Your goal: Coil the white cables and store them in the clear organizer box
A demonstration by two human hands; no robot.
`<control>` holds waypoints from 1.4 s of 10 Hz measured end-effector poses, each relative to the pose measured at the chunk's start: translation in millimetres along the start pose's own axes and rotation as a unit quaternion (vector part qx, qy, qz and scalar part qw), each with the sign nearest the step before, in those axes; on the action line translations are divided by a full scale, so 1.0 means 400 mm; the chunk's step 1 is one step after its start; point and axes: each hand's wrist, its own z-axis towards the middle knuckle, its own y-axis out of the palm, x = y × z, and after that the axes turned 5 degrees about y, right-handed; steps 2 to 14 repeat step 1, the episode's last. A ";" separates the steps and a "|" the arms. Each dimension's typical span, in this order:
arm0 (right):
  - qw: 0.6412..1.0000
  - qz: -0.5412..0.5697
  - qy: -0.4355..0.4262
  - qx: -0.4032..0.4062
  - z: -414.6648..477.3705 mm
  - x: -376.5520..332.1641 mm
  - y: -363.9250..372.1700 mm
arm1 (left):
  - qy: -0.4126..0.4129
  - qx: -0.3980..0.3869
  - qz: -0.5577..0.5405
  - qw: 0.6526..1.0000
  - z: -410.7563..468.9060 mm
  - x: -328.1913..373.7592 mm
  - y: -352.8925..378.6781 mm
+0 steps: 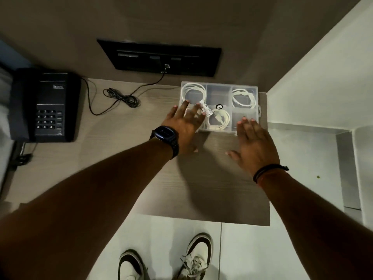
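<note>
Two hands (pixel 186 126) (pixel 255 144) flank organizer box (pixel 219 91)

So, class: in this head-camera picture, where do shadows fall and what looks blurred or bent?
Head view: dim light; both hands, left hand and right hand, cast a broad shadow on the desk; fingertips look slightly motion-blurred; wide-angle lens bends edges near the frame's borders.
</note>
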 end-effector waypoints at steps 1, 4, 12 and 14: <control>0.999 0.028 0.039 0.004 -0.043 -0.023 -0.046 | -0.020 0.060 -0.021 0.998 -0.070 -0.005 -0.040; 0.999 0.028 0.039 0.004 -0.043 -0.023 -0.046 | -0.020 0.060 -0.021 0.998 -0.070 -0.005 -0.040; 0.999 0.028 0.039 0.004 -0.043 -0.023 -0.046 | -0.020 0.060 -0.021 0.998 -0.070 -0.005 -0.040; 0.999 0.028 0.039 0.004 -0.043 -0.023 -0.046 | -0.020 0.060 -0.021 0.998 -0.070 -0.005 -0.040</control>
